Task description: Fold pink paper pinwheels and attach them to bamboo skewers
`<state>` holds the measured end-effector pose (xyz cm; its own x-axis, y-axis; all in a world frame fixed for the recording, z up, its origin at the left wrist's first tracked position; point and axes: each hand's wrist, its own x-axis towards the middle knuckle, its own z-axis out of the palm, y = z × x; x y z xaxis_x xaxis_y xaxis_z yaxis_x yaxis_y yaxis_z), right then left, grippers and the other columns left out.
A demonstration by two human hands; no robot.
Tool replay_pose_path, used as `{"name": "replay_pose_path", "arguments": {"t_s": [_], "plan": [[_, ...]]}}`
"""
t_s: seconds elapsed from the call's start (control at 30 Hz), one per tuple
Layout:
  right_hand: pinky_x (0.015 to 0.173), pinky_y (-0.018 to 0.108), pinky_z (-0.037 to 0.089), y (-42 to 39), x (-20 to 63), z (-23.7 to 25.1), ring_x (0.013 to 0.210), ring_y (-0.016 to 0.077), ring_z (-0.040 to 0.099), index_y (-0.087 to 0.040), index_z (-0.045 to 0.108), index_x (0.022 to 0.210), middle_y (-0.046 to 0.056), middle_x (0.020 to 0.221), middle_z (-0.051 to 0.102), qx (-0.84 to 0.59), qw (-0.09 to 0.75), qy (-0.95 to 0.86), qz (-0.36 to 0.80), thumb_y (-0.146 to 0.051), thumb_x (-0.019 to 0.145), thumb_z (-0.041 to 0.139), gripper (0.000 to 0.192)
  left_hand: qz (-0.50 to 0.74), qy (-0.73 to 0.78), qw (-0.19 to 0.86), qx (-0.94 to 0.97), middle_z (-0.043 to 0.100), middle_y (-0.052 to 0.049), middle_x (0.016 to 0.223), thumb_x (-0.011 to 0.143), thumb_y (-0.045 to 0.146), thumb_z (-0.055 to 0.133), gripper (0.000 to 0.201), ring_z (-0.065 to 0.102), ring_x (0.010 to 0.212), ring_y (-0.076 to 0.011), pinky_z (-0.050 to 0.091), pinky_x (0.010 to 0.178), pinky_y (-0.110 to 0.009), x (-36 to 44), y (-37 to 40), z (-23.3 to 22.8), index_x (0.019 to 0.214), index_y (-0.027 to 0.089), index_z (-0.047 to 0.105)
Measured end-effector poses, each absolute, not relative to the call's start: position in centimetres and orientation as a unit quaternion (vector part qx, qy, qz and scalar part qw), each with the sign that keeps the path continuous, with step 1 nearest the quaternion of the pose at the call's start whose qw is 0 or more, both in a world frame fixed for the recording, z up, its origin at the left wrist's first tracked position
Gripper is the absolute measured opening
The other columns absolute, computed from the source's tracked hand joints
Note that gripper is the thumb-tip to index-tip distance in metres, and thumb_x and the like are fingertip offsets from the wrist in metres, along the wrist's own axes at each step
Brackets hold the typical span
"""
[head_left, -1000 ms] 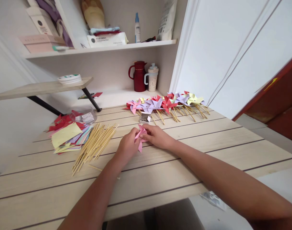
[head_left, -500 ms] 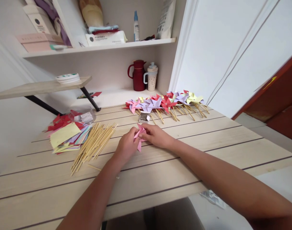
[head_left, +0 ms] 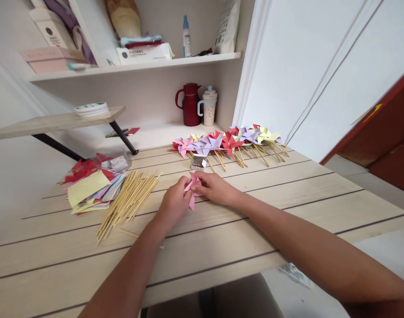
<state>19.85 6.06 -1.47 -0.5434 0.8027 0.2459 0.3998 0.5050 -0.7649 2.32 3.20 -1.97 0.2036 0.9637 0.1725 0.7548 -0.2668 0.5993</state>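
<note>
Both hands meet over the middle of the table around a pink paper pinwheel (head_left: pixel 192 202). My left hand (head_left: pixel 175 196) is closed on its left side, and my right hand (head_left: pixel 214 187) pinches it from the right with thumb and fingers. Part of the paper is hidden behind the fingers, and I cannot make out a stick on it. Just beyond the hands is a small open box (head_left: pixel 198 162) with small dark items inside. Left of my left hand lies a pile of thin wooden sticks (head_left: pixel 129 203).
Finished pinwheels (head_left: pixel 221 142) on sticks lie in a row at the back. Coloured paper sheets (head_left: pixel 89 187) and a clear plastic container (head_left: pixel 117 162) are at the left, near a small raised shelf (head_left: pixel 56 119). A red jug (head_left: pixel 190 106) and a cup (head_left: pixel 209 108) stand behind.
The view has shifted very slightly. Both hands keep their hold on the pink pinwheel, with hardly any visible movement.
</note>
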Motion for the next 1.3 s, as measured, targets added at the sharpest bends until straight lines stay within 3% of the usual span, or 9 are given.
{"name": "replay_pose_path", "arguments": {"t_s": [0.67,1.3], "plan": [[0.062,0.026,0.032,6.14,20.05,-1.28,0.065,0.0139,0.047,-0.02,0.049,0.078,-0.002,0.071,0.055,-0.376,0.279,-0.835,0.288,-0.025,0.089,0.057,0.014,0.252,0.58,0.182,0.753,0.066,0.0,0.079,0.089,0.029,0.052,0.007,0.058,0.069,-0.0187,0.036,0.062,-0.027,2.5,3.11,-1.5,0.09,0.023,0.055],[0.062,0.026,0.035,5.96,20.06,-1.48,0.067,0.0146,0.049,-0.019,0.056,0.083,-0.002,0.073,0.055,-0.362,0.307,-0.808,0.349,-0.027,0.089,0.056,0.01,0.276,0.567,0.22,0.744,0.064,0.001,0.077,0.089,0.027,0.051,0.006,0.056,0.07,-0.0179,0.036,0.063,-0.026,2.31,3.04,-1.78,0.091,0.023,0.054]]}}
